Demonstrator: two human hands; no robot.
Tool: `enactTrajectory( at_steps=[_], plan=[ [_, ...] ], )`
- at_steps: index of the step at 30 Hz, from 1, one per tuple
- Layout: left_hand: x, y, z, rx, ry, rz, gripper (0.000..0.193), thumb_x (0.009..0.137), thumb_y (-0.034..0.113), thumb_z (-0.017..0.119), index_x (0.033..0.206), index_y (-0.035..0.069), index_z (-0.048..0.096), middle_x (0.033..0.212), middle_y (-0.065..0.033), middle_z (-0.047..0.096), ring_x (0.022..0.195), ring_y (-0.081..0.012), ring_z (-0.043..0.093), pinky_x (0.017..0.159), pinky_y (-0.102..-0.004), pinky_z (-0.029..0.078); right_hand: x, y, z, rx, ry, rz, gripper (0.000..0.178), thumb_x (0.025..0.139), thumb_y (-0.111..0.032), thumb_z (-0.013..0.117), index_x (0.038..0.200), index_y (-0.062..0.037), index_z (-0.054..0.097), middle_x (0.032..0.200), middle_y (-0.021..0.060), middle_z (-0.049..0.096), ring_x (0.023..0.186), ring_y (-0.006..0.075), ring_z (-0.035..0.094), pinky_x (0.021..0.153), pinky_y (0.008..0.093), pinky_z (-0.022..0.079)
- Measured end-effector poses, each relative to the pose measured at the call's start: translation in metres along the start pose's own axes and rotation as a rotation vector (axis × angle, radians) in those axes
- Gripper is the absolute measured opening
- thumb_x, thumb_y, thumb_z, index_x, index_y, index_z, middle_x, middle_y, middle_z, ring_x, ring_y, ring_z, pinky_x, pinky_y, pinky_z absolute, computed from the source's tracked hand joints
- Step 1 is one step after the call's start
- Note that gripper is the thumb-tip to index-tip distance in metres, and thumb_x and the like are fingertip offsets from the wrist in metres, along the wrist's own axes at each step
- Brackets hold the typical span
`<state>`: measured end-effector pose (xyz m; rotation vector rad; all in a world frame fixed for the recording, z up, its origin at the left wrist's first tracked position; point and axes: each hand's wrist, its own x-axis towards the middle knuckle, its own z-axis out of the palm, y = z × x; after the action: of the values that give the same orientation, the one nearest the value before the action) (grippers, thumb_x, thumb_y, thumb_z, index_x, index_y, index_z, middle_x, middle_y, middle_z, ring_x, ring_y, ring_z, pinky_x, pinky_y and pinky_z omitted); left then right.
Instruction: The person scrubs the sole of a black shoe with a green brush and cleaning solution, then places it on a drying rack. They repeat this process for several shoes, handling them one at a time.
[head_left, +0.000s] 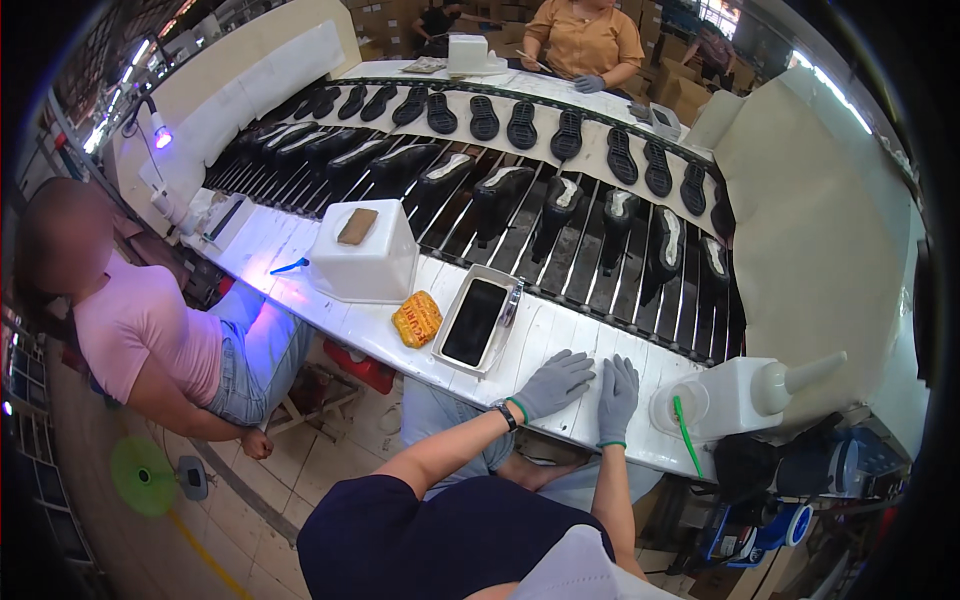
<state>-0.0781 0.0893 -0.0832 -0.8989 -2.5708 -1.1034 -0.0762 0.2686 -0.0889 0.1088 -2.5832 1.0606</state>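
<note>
My left hand (555,385), in a grey glove, lies flat on the white worktop (575,340) with its fingers stretched out. Beside it my right hand (618,400), gloved the same way, also rests there, fingers straight and pointing away from me. Neither holds anything. Left of my hands sits a shallow white tray (440,348) with a dark, flat inside that I cannot make out further. A yellow packet (417,319) lies next to the tray. To the right of my right hand, a green-handled brush (686,435) leans in a clear round cup (664,404).
Beyond the worktop, black shoe uppers (500,200) stand on a roller conveyor (590,265), with black soles (521,125) on a belt behind. A white box (365,265) and a white container (735,395) flank me. One person (160,320) sits left; another (585,45) works across.
</note>
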Motion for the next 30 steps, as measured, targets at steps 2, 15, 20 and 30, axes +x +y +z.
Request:
enactTrajectory(
  at_steps=[2,15,20,30],
  plan=[
    [-0.002,-0.001,0.0,0.005,-0.01,-0.003,0.035,0.097,0.025,0.055,0.127,0.009,0.062,0.137,-0.0113,0.058,0.132,-0.0298,0.048,0.115,-0.0448,0.032,-0.001,0.0,-0.001,0.048,0.011,0.012,0.03,0.1,-0.019,0.051,0.115,-0.0028,0.071,0.129,0.0163,0.064,0.131,0.0351,0.05,0.114,0.0426,0.033],
    [0.012,0.007,-0.002,-0.786,-0.004,-0.529,0.064,0.098,0.039,0.056,0.152,0.012,0.034,0.149,-0.007,0.047,0.138,-0.029,0.043,0.116,-0.0447,0.03,0.003,0.002,0.003,0.092,0.011,-0.013,0.03,0.099,-0.021,0.052,0.112,-0.003,0.072,0.128,0.0152,0.065,0.13,0.0354,0.051,0.115,0.044,0.03],
    [0.037,0.102,-0.133,-2.355,-0.439,0.272,0.081,0.09,0.06,0.054,0.156,0.025,0.022,0.159,-0.0093,0.027,0.144,-0.034,0.029,0.114,-0.0676,0.022,-0.006,0.008,-0.002,0.137,0.011,-0.075,0.03,0.1,-0.021,0.051,0.113,-0.0001,0.068,0.117,0.0155,0.064,0.117,0.0334,0.055,0.107,0.0435,0.038],
    [0.001,0.17,-0.235,-1.95,-0.254,0.291,0.076,0.09,0.054,0.061,0.147,0.034,0.015,0.151,-0.0119,0.011,0.138,-0.0359,0.012,0.102,-0.0694,0.024,0.001,-0.017,-0.005,0.142,-0.034,-0.025,0.03,0.1,-0.02,0.051,0.115,-0.0001,0.066,0.118,0.0162,0.065,0.119,0.0342,0.054,0.108,0.0435,0.037]
  ],
)
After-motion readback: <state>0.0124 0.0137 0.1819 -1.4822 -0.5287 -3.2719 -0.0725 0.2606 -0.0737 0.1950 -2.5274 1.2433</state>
